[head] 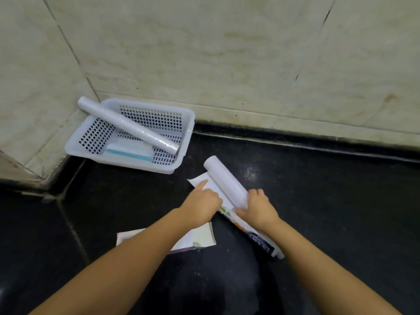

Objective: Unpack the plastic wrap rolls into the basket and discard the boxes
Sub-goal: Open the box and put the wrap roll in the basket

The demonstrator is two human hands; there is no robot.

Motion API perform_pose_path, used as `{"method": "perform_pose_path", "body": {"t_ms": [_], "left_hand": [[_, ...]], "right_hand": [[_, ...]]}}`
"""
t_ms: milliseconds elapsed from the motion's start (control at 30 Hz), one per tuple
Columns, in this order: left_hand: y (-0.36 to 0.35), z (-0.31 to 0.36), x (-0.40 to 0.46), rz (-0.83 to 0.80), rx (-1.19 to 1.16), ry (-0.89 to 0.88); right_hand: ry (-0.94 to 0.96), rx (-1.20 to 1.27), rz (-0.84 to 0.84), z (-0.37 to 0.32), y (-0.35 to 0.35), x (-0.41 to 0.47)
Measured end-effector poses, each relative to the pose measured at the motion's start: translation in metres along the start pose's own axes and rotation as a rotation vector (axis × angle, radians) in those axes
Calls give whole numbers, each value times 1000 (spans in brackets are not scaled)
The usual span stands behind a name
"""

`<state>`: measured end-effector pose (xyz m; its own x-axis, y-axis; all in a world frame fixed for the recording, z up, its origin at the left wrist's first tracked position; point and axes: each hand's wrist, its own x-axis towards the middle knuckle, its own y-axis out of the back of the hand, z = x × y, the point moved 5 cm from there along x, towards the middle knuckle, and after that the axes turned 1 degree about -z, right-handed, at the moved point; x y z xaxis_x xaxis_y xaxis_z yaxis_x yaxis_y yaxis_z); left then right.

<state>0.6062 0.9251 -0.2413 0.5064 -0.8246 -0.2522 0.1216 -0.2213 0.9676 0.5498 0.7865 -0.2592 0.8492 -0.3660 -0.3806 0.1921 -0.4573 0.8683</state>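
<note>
1. Head view shows our right hand (pixel 259 206) with its fingers curled around the near end of a white plastic wrap roll (pixel 225 180); the thumb lies along the roll's underside and the grasp is firm.
2. Our left hand (pixel 202 201) presses down on the open box (pixel 241 220) just beside the roll, its index finger stretched flat along the white flap and the other fingers folded; it pins the box rather than wrapping around it.
3. That roll sticks out of the box at an angle, its far end raised and pointing toward the basket, its near end at the mouth of the box.
4. The box lies flat on the dark floor (pixel 341 212), its printed end reaching back under our right wrist.
5. Another box (pixel 200 237), opened and pale, lies on the floor under our left forearm, near the first box but apart from it.
6. Farther out, the white perforated basket (pixel 186 133) sits in the corner where the floor meets the tiled wall (pixel 227 53).
7. Inside it a second roll (pixel 127 126) rests diagonally, one end propped over the far left rim, the other down near the right wall.
8. A flat white packet with a teal stripe (pixel 129 151) lies on the basket bottom beneath that roll.
</note>
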Motion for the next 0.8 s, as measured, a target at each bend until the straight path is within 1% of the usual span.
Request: {"method": "perform_pose_path", "body": {"t_ms": [67, 133, 200, 233, 267, 300, 333, 400, 433, 467, 500, 533, 567, 600, 700, 800], "left_hand": [[-3, -2, -10, -65, -54, -8], [-7, -8, -25, -151, -129, -4], [-5, -17, -40, -171, -304, 19], [0, -25, -47, -138, -417, 48], [8, -36, -52, -59, -520, 88], [17, -50, -58, 70, -592, 136], [27, -67, -64, 223, -614, 190], [41, -110, -81, 507, -555, 318], [43, -133, -89, 601, -502, 391], [39, -156, -96, 639, -444, 468], [30, -176, -101, 612, -393, 546], [19, -193, -105, 543, -357, 612], [7, -205, -107, 463, -335, 648], [-4, -212, -108, 418, -321, 646], [-13, -218, -104, 426, -280, 586], [-14, -221, -103, 465, -291, 562]], "right_hand": [[-2, 14, 15, 3, 14, 10], [-16, 31, 64, 4, 34, 20], [-8, 61, 114, -7, 57, 30], [18, 73, 139, -18, 69, 35], [59, 81, 160, -33, 80, 39], [112, 89, 177, -51, 90, 43], [174, 99, 191, -73, 100, 45], [325, 134, 208, -124, 113, 49], [406, 154, 216, -152, 117, 50], [478, 167, 222, -181, 118, 50], [535, 175, 226, -210, 116, 52], [580, 177, 231, -238, 112, 55], [620, 170, 236, -266, 104, 58], [657, 154, 238, -292, 94, 62], [696, 80, 178, -345, 53, 79], [610, 1, 114, -353, 13, 97]]}}
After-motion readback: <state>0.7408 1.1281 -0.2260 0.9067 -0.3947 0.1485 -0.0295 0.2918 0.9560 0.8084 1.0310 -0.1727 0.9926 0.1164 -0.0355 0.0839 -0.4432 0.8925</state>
